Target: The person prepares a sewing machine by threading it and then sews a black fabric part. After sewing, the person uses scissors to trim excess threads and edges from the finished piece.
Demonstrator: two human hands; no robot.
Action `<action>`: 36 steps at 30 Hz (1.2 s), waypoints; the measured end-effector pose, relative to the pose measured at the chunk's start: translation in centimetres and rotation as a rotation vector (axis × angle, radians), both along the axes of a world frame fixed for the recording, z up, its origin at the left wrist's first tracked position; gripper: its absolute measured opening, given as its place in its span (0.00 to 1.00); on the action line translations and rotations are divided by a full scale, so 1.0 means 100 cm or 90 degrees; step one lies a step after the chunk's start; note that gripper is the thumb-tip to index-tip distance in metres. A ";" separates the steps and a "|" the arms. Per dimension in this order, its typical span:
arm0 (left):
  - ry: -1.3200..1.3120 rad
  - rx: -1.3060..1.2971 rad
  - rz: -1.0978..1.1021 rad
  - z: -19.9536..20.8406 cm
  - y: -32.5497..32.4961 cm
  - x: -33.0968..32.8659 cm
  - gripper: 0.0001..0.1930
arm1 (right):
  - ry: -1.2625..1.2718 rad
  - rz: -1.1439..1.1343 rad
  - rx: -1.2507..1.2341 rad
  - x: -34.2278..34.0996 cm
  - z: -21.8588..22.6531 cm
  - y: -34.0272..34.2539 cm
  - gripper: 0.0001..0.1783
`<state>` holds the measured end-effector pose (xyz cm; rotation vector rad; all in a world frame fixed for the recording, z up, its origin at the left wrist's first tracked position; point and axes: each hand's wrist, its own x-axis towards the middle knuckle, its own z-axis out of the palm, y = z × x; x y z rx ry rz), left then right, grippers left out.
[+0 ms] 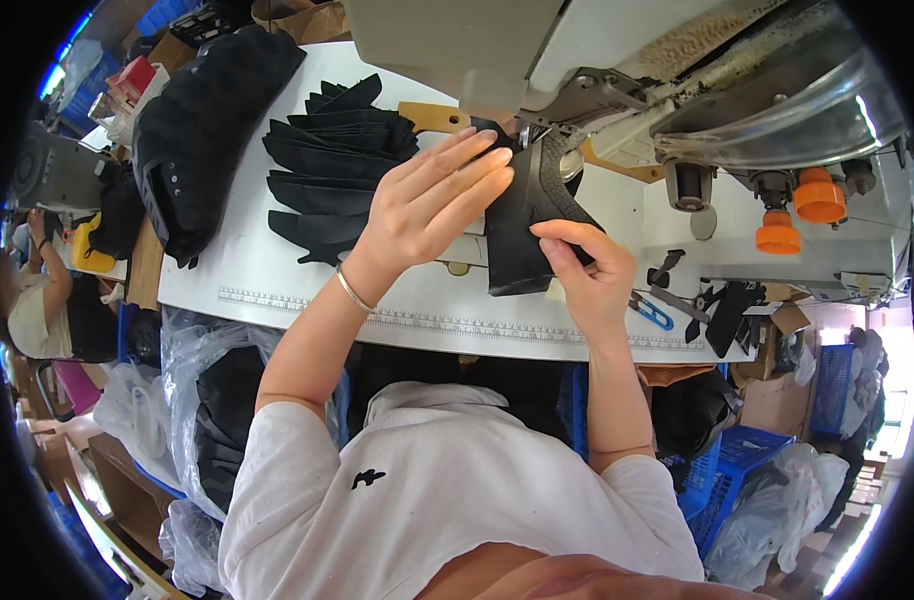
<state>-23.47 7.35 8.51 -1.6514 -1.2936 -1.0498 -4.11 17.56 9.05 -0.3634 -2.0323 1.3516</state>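
Observation:
A black fabric piece (517, 235) lies under the head of a sewing machine (577, 90), and a textured grey-black strip (555, 185) runs along its right part. My left hand (432, 195) rests flat at the fabric's left edge, fingers stretched out together toward the needle area. With thumb and forefinger, my right hand (587, 265) pinches the right edge of the same piece. To the left of my left hand, a fanned stack of cut black fabric pieces (322, 190) lies on the white table (277, 275). The needle itself is hidden.
A ruler strip (457, 325) follows the table's front edge. Blue-handled snips (652, 312) and black scraps (727, 315) lie at the right. A bulky black fabric bundle (212, 130) sits at the left. Orange knobs (817, 195) hang right of the machine. Another person's arm (47, 265) shows far left.

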 end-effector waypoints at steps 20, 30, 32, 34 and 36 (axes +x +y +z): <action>0.068 -0.008 -0.023 0.001 0.002 -0.017 0.12 | 0.021 -0.011 -0.030 -0.009 0.004 0.008 0.07; 0.075 -0.020 -0.001 0.007 0.003 -0.016 0.13 | 0.039 -0.016 -0.021 -0.017 0.003 0.021 0.07; 0.069 -0.017 -0.026 0.007 0.003 -0.019 0.13 | 0.047 -0.019 -0.018 -0.018 0.005 0.020 0.07; 0.080 -0.019 -0.019 0.009 0.003 -0.019 0.13 | 0.035 -0.020 -0.019 -0.018 0.005 0.021 0.07; 0.089 -0.031 -0.019 0.012 0.003 -0.019 0.13 | 0.037 -0.019 -0.021 -0.018 0.005 0.022 0.07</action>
